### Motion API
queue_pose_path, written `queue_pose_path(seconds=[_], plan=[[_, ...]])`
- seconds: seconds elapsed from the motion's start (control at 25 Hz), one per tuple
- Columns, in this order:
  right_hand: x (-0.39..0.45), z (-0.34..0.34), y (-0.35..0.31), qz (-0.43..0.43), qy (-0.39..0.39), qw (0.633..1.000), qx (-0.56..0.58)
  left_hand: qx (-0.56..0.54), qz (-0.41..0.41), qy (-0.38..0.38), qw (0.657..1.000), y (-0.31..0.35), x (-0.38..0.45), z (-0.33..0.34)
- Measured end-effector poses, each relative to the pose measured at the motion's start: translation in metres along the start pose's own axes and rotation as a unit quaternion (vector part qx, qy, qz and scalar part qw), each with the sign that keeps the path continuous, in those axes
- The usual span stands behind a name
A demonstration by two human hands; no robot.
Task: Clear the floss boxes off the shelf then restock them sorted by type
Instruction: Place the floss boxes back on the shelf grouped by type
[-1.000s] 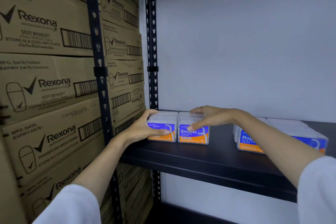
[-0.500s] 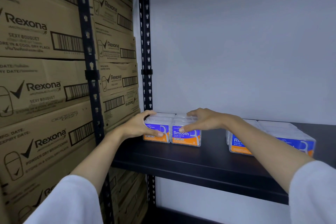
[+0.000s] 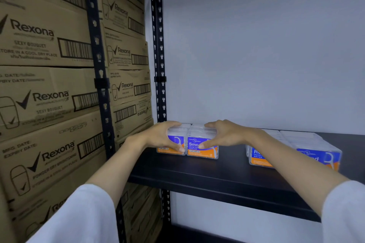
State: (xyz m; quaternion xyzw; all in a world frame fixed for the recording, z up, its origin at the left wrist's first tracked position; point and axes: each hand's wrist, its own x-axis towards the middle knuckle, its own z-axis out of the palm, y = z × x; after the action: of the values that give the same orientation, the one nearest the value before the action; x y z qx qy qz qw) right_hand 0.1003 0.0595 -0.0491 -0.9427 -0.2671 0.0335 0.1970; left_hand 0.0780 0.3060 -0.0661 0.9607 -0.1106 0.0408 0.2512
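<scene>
Step in hand: we judge this to be the restock phase. Two groups already sit on the shelf, sorted apart, and we are squaring up the group at 9 o'clock.
Smooth boxes: two clear boxes with blue-and-orange labels, side by side and touching, at 9 o'clock on the shelf beside the rear post. The inner one reads "Smo…".
Round boxes: a second group at 3 o'clock, well apart from the first; the label starts "Ro…".
Left hand: fingers curl over the top of the outer Smooth box, thumb across its front face. It grips that box.
Right hand: fingers bent over the top of the inner Smooth box, thumb pressed on its label. It grips that box.
Next move: we judge it calls for pressing both boxes flush, fronts aligned, then letting go without shifting them.
Hidden: both hands cover much of the Smooth labels; the right forearm crosses the Round group, so its count is uncertain. Whether more boxes stand behind either front row we cannot tell.
Cut off: the shelf runs out of view at 3 o'clock.
Surroundings: cartons printed "Rexona" stacked at 9 o'clock.
</scene>
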Motion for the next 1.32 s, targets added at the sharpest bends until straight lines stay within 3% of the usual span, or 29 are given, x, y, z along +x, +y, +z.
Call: queue_pose_path(seconds=[0.24,0.4,0.56,0.8,1.32], plan=[[-0.044,-0.022,0.006,-0.008,0.052,0.998,0.02,-0.004,0.056,0.017,0.998,0.031,-0.015,-0.008],[-0.111,-0.052,0.049,0.041,0.108,0.993,0.015,-0.025,0.119,0.035,0.992,0.091,-0.018,0.013],[-0.169,-0.06,0.103,0.093,0.122,0.987,0.036,-0.028,0.151,-0.023,0.988,0.157,-0.005,0.069],[-0.191,-0.053,0.147,0.118,0.131,0.983,0.044,-0.054,0.066,-0.083,0.993,0.193,0.026,0.114],[-0.188,-0.043,0.153,0.097,0.128,0.984,0.072,-0.095,0.062,-0.047,0.992,0.195,0.034,0.128]])
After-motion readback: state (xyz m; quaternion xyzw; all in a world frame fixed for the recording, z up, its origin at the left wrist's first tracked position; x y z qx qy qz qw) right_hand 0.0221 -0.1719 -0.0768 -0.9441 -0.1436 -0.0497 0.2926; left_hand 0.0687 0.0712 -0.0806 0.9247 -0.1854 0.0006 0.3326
